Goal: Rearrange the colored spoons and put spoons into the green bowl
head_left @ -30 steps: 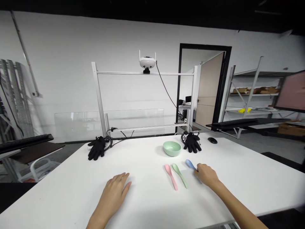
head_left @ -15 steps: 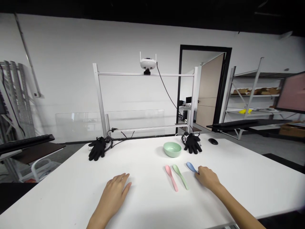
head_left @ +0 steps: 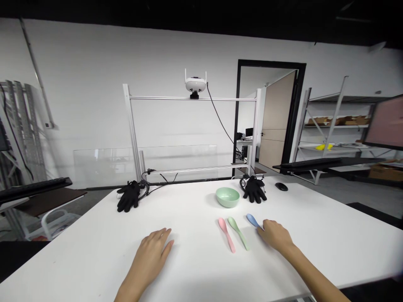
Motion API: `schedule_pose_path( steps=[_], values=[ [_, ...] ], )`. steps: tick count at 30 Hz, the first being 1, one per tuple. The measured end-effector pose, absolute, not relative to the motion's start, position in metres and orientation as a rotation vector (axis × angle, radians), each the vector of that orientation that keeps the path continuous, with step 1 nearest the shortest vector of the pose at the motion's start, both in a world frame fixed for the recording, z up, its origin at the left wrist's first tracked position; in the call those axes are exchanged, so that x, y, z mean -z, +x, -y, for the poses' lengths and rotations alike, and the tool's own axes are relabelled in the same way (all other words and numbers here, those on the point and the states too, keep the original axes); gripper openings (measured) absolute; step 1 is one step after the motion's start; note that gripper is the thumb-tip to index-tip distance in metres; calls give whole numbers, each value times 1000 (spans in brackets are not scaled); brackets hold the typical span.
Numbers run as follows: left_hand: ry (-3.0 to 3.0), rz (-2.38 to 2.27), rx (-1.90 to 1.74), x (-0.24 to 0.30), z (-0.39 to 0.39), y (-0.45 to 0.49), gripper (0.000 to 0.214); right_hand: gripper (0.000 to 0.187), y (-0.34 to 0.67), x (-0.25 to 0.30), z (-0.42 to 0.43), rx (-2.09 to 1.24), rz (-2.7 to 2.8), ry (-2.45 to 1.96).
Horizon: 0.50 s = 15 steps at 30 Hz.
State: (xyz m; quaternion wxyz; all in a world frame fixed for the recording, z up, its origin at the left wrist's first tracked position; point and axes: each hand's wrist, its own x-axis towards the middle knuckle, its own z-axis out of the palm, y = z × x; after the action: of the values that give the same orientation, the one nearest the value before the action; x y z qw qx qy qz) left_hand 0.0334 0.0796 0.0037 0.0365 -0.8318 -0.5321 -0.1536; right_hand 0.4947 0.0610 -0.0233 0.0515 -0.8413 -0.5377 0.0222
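My right hand is closed around the handle end of a blue spoon; its bowl points away to the left, and the fingers hide the rest of the handle. A green spoon and a pink spoon lie side by side on the white table to the left of that hand. Behind the spoons stands an upright light green bowl, with nothing visible inside. My left hand rests palm down at the left, fingers stretched out and thumb apart, holding nothing.
Black gloves with cables lie at the table's back left, and another black glove lies right of the bowl. Beyond it is a black mouse. A metal frame rises along the back edge, carrying a white device with antennas.
My right hand has shifted very slightly to the right at the blue spoon's handle. The left hand, bowl and other spoons look unmoved.
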Motion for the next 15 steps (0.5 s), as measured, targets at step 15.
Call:
schedule_pose_path(
  steps=[15],
  values=[
    [-2533, 1634, 421, -3, -81, 32, 51, 53, 466, 3, -20, 160, 1761, -2039]
  ],
)
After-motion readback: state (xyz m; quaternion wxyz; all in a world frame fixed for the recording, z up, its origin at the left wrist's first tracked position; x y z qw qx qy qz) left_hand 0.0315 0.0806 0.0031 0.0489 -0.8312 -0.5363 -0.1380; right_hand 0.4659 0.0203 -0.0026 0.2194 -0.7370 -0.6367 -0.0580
